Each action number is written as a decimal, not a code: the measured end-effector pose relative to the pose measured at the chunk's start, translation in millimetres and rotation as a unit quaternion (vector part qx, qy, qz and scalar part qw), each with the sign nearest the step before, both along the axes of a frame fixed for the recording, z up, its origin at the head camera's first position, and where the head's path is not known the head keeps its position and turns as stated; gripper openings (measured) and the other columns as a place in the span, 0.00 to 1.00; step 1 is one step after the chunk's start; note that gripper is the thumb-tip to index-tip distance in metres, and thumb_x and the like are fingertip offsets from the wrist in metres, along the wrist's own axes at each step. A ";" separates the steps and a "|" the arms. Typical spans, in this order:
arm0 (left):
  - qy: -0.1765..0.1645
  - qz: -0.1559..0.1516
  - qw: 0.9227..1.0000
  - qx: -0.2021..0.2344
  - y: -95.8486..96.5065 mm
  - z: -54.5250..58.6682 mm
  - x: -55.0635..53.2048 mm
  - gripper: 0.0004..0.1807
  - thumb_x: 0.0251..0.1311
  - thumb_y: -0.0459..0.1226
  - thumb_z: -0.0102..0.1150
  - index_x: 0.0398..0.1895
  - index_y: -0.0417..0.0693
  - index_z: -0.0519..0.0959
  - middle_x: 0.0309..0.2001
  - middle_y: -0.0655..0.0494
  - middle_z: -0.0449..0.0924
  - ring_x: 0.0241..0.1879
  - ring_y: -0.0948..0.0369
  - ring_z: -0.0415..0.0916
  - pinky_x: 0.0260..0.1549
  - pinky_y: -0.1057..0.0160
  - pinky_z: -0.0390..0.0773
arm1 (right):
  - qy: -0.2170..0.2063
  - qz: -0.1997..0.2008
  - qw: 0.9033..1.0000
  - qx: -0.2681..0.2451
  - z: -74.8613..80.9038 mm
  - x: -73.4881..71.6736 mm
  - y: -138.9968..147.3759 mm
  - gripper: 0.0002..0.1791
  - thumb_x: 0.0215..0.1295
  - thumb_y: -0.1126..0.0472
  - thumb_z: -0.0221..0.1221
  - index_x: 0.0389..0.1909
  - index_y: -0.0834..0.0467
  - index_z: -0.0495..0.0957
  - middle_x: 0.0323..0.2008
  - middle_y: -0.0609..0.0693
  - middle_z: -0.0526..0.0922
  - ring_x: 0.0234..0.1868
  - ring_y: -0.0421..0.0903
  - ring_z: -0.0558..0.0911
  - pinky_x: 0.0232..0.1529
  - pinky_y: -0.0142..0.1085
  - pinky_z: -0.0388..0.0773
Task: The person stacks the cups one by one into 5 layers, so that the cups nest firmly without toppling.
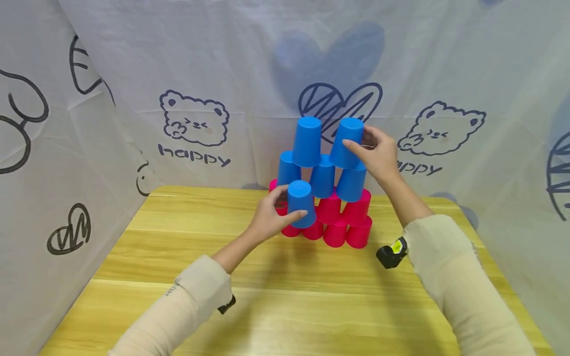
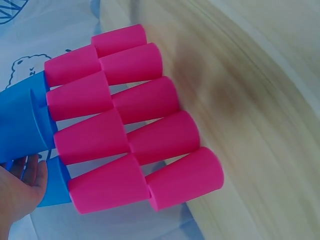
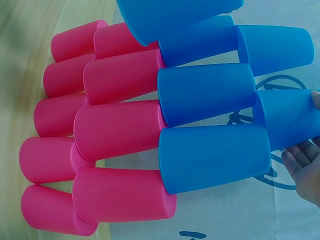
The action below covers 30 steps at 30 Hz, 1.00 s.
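My left hand (image 1: 271,215) grips an upside-down blue cup (image 1: 301,205) by its sides, in front of the stack. At the upper right, my right hand (image 1: 382,151) holds another upside-down blue cup (image 1: 346,146) between thumb and fingers. In the right wrist view this cup (image 3: 285,117) sits at the top of two blue cups of the row beneath. A second top-row blue cup (image 1: 307,141) stands to its left, untouched. Three blue cups, such as the middle one (image 1: 322,178), form the row below. Two rows of pink cups (image 2: 100,137) make up the base.
The stack stands near the back of a wooden table (image 1: 187,237). Behind it hangs a white cloth (image 1: 249,64) with bear and heart drawings. A black wrist camera (image 1: 392,254) is worn at the right sleeve.
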<state>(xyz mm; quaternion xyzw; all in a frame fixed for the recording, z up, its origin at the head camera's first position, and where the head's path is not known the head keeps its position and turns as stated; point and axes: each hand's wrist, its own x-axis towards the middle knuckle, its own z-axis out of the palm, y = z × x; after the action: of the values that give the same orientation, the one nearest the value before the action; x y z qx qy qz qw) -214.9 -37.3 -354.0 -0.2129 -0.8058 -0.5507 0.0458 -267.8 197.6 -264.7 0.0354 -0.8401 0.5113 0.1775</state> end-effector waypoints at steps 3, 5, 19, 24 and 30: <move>0.008 -0.004 1.000 0.003 -0.7 5.2 -0.7 0.32 0.52 0.36 0.66 0.60 0.39 0.65 0.55 0.43 0.74 0.54 0.48 0.73 0.51 0.49 0.77 | -0.002 -0.001 1.000 0.000 0.1 0.1 -0.3 0.35 0.59 0.49 0.61 0.64 0.60 0.65 0.59 0.61 0.74 0.59 0.57 0.74 0.61 0.48 0.70; 0.016 -0.007 1.000 0.004 -1.2 9.4 -1.6 0.32 0.52 0.36 0.65 0.61 0.39 0.65 0.55 0.43 0.74 0.54 0.48 0.73 0.51 0.49 0.77 | -0.002 0.000 1.000 0.000 0.3 0.1 -0.6 0.35 0.59 0.49 0.61 0.64 0.60 0.65 0.59 0.61 0.73 0.59 0.57 0.74 0.61 0.48 0.70; 0.048 -0.012 0.999 0.021 0.2 42.1 -4.9 0.32 0.52 0.35 0.65 0.61 0.40 0.65 0.55 0.43 0.74 0.54 0.49 0.74 0.51 0.52 0.77 | -0.002 0.005 1.000 0.002 1.8 2.1 -1.4 0.34 0.59 0.50 0.61 0.64 0.60 0.65 0.59 0.60 0.73 0.59 0.56 0.74 0.61 0.47 0.70; 0.063 -0.020 0.998 0.020 2.3 56.9 -4.3 0.32 0.52 0.34 0.64 0.61 0.40 0.65 0.54 0.43 0.74 0.53 0.50 0.73 0.51 0.52 0.77 | -0.004 0.005 1.000 0.002 1.5 2.8 -1.8 0.35 0.59 0.49 0.61 0.64 0.60 0.64 0.60 0.60 0.73 0.60 0.55 0.73 0.62 0.47 0.69; 0.064 -0.015 0.998 0.016 8.0 74.7 -4.3 0.32 0.53 0.37 0.64 0.61 0.40 0.65 0.55 0.44 0.74 0.53 0.52 0.74 0.52 0.52 0.76 | -0.007 0.000 1.000 0.000 0.6 2.7 -1.1 0.36 0.59 0.48 0.61 0.65 0.59 0.64 0.60 0.60 0.73 0.60 0.56 0.73 0.62 0.47 0.69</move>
<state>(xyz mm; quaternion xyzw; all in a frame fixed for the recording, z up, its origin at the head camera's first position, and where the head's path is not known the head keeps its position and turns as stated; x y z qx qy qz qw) -219.2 -29.3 -279.3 -0.2586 -0.7893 -0.5493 0.0924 -265.2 196.5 -264.1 0.0323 -0.8410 0.5120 0.1718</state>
